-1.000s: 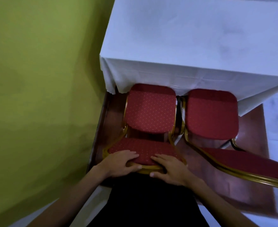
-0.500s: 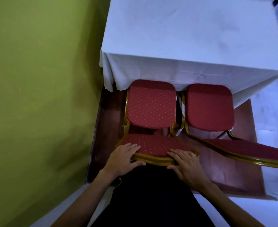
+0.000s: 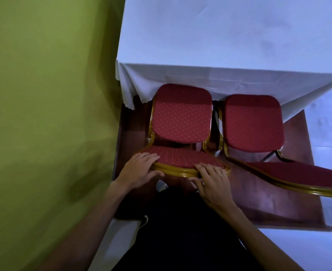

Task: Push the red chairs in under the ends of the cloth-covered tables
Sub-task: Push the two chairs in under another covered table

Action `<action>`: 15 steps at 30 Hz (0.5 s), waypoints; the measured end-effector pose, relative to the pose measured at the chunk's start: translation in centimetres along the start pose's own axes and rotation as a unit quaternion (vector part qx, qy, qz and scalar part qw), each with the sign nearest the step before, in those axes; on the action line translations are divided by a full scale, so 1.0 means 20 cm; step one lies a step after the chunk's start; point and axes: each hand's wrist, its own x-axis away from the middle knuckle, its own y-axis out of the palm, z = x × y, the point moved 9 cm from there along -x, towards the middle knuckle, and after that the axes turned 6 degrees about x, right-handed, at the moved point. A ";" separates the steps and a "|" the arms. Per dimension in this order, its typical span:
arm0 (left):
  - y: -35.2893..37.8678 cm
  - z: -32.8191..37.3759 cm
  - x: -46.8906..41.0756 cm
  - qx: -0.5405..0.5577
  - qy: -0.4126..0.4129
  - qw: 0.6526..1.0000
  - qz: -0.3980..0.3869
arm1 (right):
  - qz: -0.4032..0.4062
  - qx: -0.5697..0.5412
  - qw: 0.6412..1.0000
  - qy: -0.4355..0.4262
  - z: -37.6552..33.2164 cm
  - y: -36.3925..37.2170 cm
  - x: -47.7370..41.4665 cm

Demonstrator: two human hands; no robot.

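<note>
Two red chairs with gold frames stand side by side at the near end of a table draped in a white cloth (image 3: 225,42). The left chair (image 3: 181,116) has its seat's far edge tucked under the hanging cloth. My left hand (image 3: 140,170) grips the left end of its backrest top and my right hand (image 3: 212,177) grips the right end, fingers over the red padding. The right chair (image 3: 252,122) sits beside it, its seat's far edge at the cloth and its backrest (image 3: 298,177) angled out toward the right.
A yellow-green wall (image 3: 49,114) runs close along the left of the chairs. The chairs stand on a dark reddish-brown floor panel (image 3: 268,198), with pale floor beyond it to the right and near me.
The left chair has slid forward, its seat going further under the cloth. Both hands stayed on its backrest and moved forward with it. The right chair has kept its place.
</note>
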 end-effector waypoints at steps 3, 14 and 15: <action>-0.08 -0.06 -0.08 -0.009 0.013 1.000 -0.006 | 0.019 0.005 1.000 0.008 -0.03 -0.01 -0.09; -0.36 -0.15 -0.27 -0.027 0.044 0.998 0.036 | 0.033 -0.015 0.998 0.049 -0.11 -0.07 -0.37; -0.36 -0.15 -0.28 -0.031 0.044 0.997 0.048 | 0.030 -0.018 0.998 0.050 -0.09 -0.08 -0.37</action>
